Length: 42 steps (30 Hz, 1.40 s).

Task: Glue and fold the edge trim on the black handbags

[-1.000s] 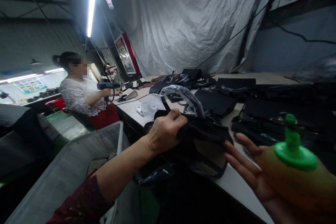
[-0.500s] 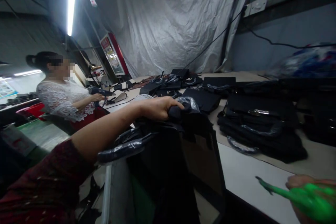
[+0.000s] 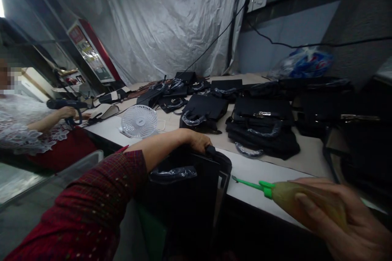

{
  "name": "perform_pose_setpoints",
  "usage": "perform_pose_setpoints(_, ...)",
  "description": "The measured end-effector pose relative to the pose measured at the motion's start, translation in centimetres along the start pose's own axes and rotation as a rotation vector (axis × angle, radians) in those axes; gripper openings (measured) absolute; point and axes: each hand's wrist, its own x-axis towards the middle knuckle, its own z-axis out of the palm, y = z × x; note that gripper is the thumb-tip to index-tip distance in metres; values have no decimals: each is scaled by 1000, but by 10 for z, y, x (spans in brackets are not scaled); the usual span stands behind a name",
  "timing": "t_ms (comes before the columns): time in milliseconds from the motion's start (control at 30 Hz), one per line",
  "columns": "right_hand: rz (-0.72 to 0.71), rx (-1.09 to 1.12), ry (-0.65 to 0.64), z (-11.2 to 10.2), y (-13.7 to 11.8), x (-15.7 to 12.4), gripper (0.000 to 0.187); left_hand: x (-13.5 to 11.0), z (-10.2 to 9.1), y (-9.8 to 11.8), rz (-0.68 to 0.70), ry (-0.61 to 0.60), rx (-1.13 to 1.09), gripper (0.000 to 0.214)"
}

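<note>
My left hand (image 3: 199, 142) is closed on the top edge of a black handbag (image 3: 190, 200), which hangs upright at the table's front edge. One bag handle (image 3: 173, 174), wrapped in clear plastic, sticks out below my forearm. The bag's side near my right hand shows a pale strip; its lower part is lost in shadow. My right hand (image 3: 346, 216) grips a squeeze bottle (image 3: 309, 202) of yellowish liquid with a green cap and long green nozzle. The nozzle's dark tip points left, close to the bag's side but apart from it.
Several black handbags (image 3: 260, 114) with plastic-wrapped handles lie across the table (image 3: 254, 171). A white fan (image 3: 140, 121) stands left of them. At the far left a co-worker (image 3: 30, 126) in white lace holds a dark heat-gun-like tool (image 3: 65, 106). A clear plastic bin edge (image 3: 61, 175) is below.
My view has swung right. The bag in my left hand has turned, so its open side shows less. The bottle in my right hand has come further into view, nozzle nearer the bag.
</note>
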Motion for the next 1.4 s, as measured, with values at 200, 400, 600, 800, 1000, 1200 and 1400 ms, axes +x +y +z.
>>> perform_pose_setpoints(200, -50, -49, -55, 17, -13, 11, 25, 8, 1, -7, -49, 20, -11, 24)
perform_pose_setpoints(400, -113, -127, -16, 27, -2, 18, 28, 13, 3, -9, -74, 22, -4, 22)
perform_pose_setpoints(600, -183, -130, -14, 32, 1, 27, 26, 16, 3, -10, -78, 16, 6, 23)
perform_pose_setpoints(800, -311, -131, -109, 33, -1, 36, 16, 20, 4, -12, -71, 8, 16, 23)
perform_pose_setpoints(1000, -359, -119, -159, 33, -4, 37, 13, 19, 5, -10, -75, 7, 7, 28)
perform_pose_setpoints(1200, -368, -139, -193, 33, -5, 45, 19, 18, 6, -5, -84, 11, 7, 25)
perform_pose_setpoints(1400, -327, -129, -200, 28, -7, 48, 24, 18, 4, -5, -104, 9, 13, 24)
